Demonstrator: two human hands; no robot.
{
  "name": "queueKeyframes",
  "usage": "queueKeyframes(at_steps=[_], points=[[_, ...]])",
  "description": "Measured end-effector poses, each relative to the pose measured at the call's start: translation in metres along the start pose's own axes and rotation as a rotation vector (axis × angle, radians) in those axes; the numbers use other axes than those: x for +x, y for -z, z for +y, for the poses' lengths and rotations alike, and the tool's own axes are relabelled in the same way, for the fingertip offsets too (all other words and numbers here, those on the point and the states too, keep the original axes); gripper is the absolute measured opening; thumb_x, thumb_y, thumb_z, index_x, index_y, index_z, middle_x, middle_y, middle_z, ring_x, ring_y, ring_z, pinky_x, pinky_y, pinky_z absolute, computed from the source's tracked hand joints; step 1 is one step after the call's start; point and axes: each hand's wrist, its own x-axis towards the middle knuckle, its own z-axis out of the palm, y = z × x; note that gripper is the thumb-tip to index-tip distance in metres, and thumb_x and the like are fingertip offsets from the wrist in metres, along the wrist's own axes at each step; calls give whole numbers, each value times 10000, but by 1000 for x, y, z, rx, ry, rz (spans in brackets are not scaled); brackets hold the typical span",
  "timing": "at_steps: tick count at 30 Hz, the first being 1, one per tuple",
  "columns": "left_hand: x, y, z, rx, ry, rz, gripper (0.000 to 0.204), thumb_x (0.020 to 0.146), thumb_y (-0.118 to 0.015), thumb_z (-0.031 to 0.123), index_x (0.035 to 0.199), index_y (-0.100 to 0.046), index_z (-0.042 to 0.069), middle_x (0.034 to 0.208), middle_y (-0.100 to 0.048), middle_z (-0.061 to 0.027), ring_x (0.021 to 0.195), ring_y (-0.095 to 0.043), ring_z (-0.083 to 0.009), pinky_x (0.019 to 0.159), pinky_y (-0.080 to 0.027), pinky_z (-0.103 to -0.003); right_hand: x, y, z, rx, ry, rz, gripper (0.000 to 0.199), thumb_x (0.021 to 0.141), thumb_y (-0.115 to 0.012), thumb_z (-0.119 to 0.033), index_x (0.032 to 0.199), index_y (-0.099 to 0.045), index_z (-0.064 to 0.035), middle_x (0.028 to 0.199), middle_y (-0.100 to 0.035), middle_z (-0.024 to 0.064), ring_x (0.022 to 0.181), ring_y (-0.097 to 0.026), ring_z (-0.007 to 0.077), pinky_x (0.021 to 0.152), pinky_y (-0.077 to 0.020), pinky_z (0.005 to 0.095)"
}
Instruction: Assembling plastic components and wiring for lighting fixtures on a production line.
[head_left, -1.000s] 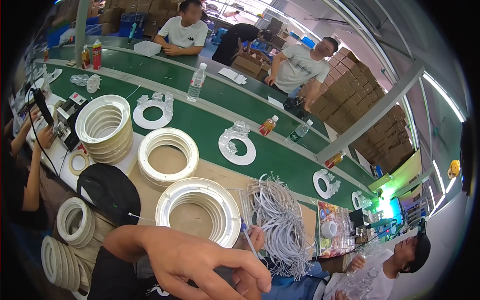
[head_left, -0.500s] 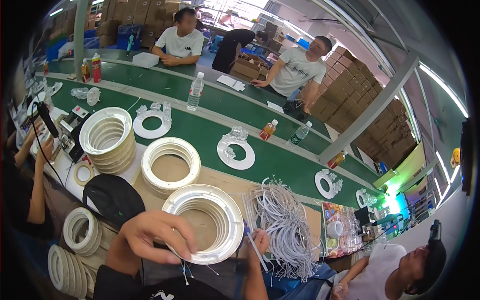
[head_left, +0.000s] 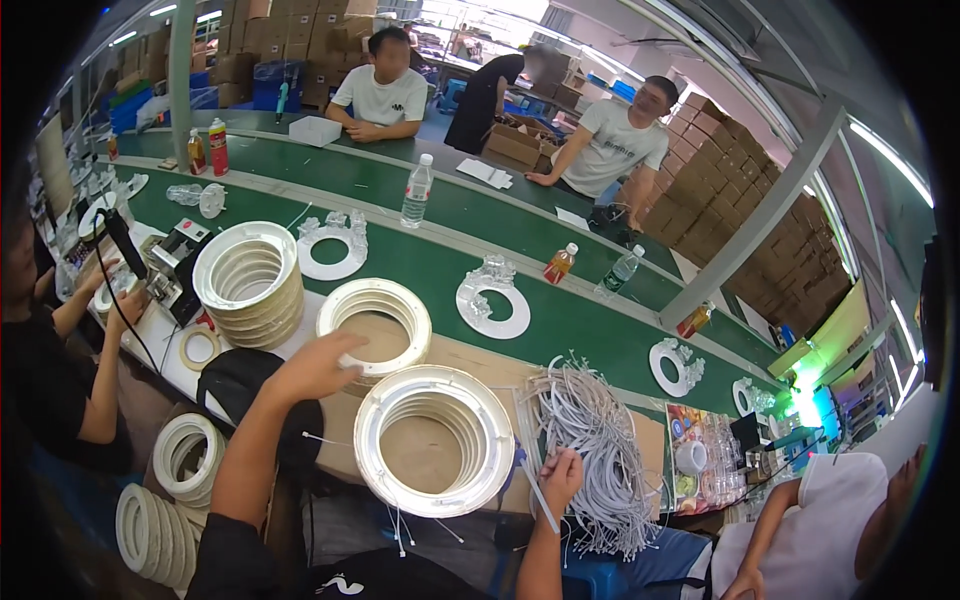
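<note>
Left hand is what I see first: it lies open and palm down, fingers spread loosely, resting against the near edge of the middle stack of white rings and gripping nothing. Taking the nearest stack of white rings as my landmark, that middle stack sits just beyond it and to its left, and a taller stack of rings stands further left still. My right hand is just to the right of the landmark stack, fingers curled in; a thin white strand seems to run down from it, but I cannot tell for certain whether it is pinched. Right of that hand, touching it, lies a heap of white cable ties on brown cardboard. Left of the landmark stack a black cap lies by my forearm, and more white rings stand lower left of it. Beyond the landmark runs the green conveyor belt, carrying a flat white ring with clear parts and a water bottle. Another person's hand works at the far left.
</note>
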Motion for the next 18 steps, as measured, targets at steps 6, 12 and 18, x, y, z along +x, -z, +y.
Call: queueKeyframes(at_steps=[6,12,18], points=[[12,-43,-39,642,-17,-256,563,828,-728,305,1322,-554,99,1227,-618,-159,1205,-565,-333,1108,-269,-615,6,13,-8,27,32,6,238,1054,-511,-249,959,-587,-45,622,-487,-14,494,-436,60,450,-337,204],[22,-33,-29,613,-10,-408,503,810,-745,302,1253,-589,121,1121,-628,-129,1165,-570,-324,1105,-282,-588,1,32,-14,-6,-11,73,240,1050,-517,-274,947,-590,-70,646,-501,-22,493,-447,57,448,-345,194],[34,-9,-23,476,-167,-262,492,816,-741,277,1250,-590,104,1088,-608,-141,1133,-550,-341,1029,-365,-507,5,39,-17,15,-35,67,246,1056,-504,-278,942,-588,-77,643,-493,-26,490,-446,51,440,-331,189]])
